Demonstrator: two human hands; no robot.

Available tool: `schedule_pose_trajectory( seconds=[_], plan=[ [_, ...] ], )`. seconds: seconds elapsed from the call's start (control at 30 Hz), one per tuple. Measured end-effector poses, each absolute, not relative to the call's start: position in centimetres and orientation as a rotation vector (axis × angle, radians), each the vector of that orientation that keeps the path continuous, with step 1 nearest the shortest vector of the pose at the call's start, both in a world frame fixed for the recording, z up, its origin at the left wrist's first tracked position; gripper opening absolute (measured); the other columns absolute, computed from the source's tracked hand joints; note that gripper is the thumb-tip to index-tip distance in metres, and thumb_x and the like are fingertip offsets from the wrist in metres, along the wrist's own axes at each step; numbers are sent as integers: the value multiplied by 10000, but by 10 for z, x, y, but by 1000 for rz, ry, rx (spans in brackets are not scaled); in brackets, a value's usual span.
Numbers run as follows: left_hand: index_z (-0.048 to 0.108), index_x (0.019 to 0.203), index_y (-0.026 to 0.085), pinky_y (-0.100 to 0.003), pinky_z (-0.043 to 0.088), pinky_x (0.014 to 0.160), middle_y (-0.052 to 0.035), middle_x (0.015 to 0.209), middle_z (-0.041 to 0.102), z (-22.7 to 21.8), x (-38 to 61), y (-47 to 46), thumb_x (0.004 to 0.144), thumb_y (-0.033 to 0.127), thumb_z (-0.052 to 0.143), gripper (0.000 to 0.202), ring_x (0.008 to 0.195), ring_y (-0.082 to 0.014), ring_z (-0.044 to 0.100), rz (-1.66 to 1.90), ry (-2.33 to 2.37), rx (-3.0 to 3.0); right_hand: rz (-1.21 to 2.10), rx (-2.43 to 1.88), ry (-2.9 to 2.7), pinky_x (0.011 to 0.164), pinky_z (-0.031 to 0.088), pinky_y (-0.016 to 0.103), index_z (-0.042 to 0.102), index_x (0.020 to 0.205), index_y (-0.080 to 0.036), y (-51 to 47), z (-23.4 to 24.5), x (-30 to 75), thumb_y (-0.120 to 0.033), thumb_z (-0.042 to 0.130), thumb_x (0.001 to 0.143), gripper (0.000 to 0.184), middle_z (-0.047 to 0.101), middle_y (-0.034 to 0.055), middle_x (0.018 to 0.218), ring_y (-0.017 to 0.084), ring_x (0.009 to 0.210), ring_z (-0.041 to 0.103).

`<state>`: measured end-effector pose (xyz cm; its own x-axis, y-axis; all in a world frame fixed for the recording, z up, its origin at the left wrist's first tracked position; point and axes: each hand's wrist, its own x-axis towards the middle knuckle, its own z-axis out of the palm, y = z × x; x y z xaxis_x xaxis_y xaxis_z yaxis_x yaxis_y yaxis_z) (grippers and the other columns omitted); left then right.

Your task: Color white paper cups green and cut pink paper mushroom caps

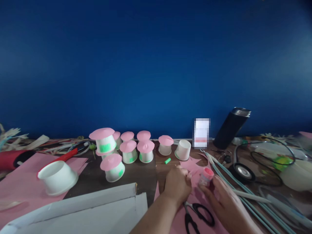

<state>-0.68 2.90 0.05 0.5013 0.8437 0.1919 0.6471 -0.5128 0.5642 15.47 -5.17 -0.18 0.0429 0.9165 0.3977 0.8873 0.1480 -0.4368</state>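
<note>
My right hand (220,193) grips a small clear container with a pink top (207,174), holding it tilted over pink paper. Close beside it on the left, my left hand (177,182) is closed, fingers curled down near cut pink paper scraps (190,165); what it pinches, if anything, is hidden. Black-handled scissors (204,214) lie below and between both hands, on the pink paper. Beyond my left hand are a small green piece (167,160) and a bare white paper cup (184,150), upside down. Another upturned cup (165,148) with a pink paper cone stands beside it.
Several pink-topped cups (113,169) stand left of centre, two of them stacked. A white cup (58,178) and white cardboard (97,211) are at the left. A dark flask (230,130) leans against the blue wall (156,71). Cords (243,195) and a stethoscope-like disc (243,172) clutter the right.
</note>
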Motion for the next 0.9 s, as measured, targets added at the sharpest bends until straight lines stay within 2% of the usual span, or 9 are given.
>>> schedule_pose_trajectory(
  seconds=[0.27,0.5,0.73,0.9],
  plan=[
    [669,685,177,-285,318,597,-70,746,670,2,-7,30,898,291,400,361,696,-168,579,651,1202,2330,142,-1754,-1709,788,496,323,621,1018,-255,-44,1,154,-444,527,877,253,709,42,985,236,915,655],
    [698,739,188,-268,367,618,-62,776,683,8,-8,28,934,349,368,416,708,-163,609,655,1185,2290,192,-1760,-1792,787,497,355,629,987,-223,-36,-4,154,-446,485,902,278,703,72,954,245,888,647],
    [692,749,177,-277,378,647,-73,801,677,6,-8,29,863,239,445,280,744,-181,606,620,1218,2272,32,-1694,-1742,756,486,355,603,893,-223,-41,3,154,-447,477,900,257,678,74,885,245,851,628],
    [706,756,182,-271,398,653,-76,805,677,7,-9,29,884,269,416,328,745,-180,609,615,1202,2247,73,-1675,-1758,836,480,354,621,1042,-227,-37,-1,155,-412,464,910,276,692,74,1025,246,969,630]
  ],
)
